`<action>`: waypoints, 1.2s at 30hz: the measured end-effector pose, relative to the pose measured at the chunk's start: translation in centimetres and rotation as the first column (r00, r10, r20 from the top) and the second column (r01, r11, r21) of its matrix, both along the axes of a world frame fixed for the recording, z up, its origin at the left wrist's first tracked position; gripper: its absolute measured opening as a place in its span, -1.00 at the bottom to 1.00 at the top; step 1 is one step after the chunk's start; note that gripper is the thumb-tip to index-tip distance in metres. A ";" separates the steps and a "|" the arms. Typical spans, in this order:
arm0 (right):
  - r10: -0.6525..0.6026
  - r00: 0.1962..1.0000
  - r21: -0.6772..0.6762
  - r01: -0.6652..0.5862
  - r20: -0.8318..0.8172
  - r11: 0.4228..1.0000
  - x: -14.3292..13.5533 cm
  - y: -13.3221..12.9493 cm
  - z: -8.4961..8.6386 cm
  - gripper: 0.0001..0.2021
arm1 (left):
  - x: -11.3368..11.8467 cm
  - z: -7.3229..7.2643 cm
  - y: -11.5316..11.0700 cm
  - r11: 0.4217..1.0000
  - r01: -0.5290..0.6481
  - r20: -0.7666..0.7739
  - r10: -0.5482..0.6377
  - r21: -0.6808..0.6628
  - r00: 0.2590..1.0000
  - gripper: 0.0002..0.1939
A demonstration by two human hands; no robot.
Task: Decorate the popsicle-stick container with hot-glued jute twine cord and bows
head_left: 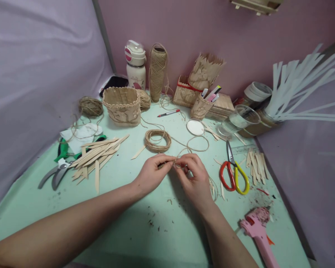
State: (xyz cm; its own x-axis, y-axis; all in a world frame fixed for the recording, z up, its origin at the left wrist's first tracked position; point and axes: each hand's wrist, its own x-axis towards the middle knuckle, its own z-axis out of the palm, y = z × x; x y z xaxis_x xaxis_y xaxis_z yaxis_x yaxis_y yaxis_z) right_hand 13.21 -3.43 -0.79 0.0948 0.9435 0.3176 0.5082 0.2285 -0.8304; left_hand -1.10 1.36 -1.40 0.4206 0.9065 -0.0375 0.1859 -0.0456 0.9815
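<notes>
Both my hands meet above the middle of the green tabletop, pinching thin brown twine [179, 153]. My left hand [153, 173] is closed, its thumb and index finger pressed on the twine. Fingertip to fingertip with it, my right hand [194, 178] also pinches the strand, its fingers curled. The exact grip is partly hidden by the fingers. Just beyond my hands lies a coil of twine [149, 143], and a loose loop of strand curves to its right. More thin strands hang beside my right hand.
Pruning shears [61, 171] and wooden sticks [96, 158] lie left. A wooden basket [121, 111], twine spool [158, 76] and bottle [136, 72] stand behind. Right are scissors [231, 173], a clear cup [240, 121] and a pink glue gun [258, 232].
</notes>
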 end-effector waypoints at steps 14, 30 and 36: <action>-0.258 0.710 -0.459 -0.103 -0.655 0.882 0.8 0.4 -1.1 -0.75 | 0.1 0.2 -0.1 0.998 0.028 -0.015 -0.029 -0.057 0.999 -0.80; -0.305 0.566 -0.437 -0.111 -0.766 0.892 0.1 0.5 -1.1 -0.74 | 0.1 -0.4 -0.4 0.989 0.147 0.089 -0.148 0.021 0.985 -0.88; -0.369 0.473 -0.496 -0.174 -0.800 0.851 0.1 0.7 -0.9 -0.67 | 0.1 -0.6 -0.5 0.986 0.161 0.110 -0.166 0.053 0.980 -0.87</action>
State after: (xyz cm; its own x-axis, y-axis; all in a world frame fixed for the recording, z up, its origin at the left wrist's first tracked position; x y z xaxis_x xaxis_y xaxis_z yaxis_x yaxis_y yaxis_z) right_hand 13.33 -2.70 -1.70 0.1550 0.8866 -0.4357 -0.5162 -0.3034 -0.8009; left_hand -1.03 0.89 -2.01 0.5626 0.8248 0.0567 0.0596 -0.1089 0.9923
